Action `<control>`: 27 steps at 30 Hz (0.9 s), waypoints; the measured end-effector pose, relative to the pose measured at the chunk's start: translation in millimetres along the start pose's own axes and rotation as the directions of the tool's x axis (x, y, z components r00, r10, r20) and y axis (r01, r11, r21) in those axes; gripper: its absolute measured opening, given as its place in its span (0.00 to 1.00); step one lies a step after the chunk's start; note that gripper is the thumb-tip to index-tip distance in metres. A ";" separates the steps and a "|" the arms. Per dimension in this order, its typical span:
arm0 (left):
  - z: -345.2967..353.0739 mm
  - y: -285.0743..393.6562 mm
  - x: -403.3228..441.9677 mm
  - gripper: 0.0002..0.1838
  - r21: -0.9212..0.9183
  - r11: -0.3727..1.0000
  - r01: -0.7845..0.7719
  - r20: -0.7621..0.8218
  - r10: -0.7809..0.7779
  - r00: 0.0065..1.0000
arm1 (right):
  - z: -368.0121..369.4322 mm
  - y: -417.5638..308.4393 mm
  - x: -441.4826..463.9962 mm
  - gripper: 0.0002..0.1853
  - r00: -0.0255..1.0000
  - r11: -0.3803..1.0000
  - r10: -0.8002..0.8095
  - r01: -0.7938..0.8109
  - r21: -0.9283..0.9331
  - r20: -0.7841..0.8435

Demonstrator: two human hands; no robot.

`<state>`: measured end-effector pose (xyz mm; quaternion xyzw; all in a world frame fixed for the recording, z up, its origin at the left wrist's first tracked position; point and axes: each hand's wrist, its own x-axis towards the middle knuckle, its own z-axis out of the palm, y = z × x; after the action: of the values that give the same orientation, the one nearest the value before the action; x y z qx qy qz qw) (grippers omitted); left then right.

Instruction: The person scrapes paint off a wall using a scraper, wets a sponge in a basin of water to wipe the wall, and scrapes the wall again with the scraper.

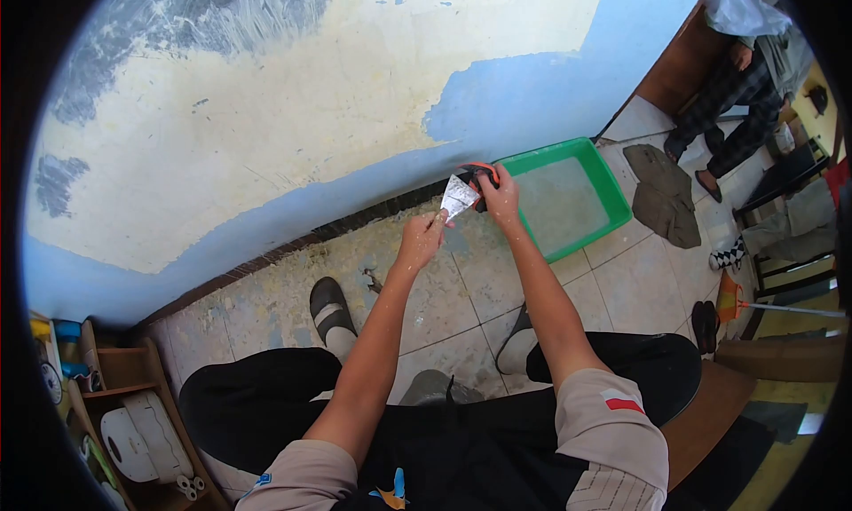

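In front of the wall, my left hand [422, 241] is closed at the narrow end of a putty knife [459, 197]. Its flared metal blade, pale and smeared, points up toward my right hand [500, 197]. That hand's fingers are wrapped round an orange-and-black object [480, 171] beside the blade; its kind is partly hidden by the fingers. Whether the object touches the blade, I cannot tell. Just right of my right hand stands a green tub [612, 188] holding cloudy liquid. Pale specks dot both my forearms.
The wall [337, 111] has cream, blue and grey patches. Flakes litter the tiled floor [266, 311]. A brown cloth [666, 196] lies beyond the tub, near a standing person [745, 94]. A wooden shelf [120, 387] is at left; an orange dustpan-like item [729, 296] is at right.
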<state>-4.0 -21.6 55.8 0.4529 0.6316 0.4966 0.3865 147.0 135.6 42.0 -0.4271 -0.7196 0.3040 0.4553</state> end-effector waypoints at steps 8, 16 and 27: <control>-10.8 30.6 -4.6 0.22 -0.330 0.864 0.380 0.286 -0.293 0.912 | 18.7 -27.6 -31.9 0.18 0.503 -0.139 0.458 -0.774 0.618 0.733; -14.7 22.8 -7.6 0.21 -0.287 0.834 0.471 0.355 -0.365 0.861 | 42.0 -12.3 -57.8 0.19 0.561 -0.336 0.072 -0.765 0.550 0.825; -12.4 47.1 4.7 0.20 -0.211 0.910 0.358 0.275 -0.296 0.915 | 42.4 2.0 -36.5 0.20 0.718 -0.542 0.037 -0.570 0.618 0.695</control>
<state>-8.1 -16.1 104.3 0.3420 0.5783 0.4443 0.5926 116.9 101.9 8.9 -0.0161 -0.0078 0.9438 0.3299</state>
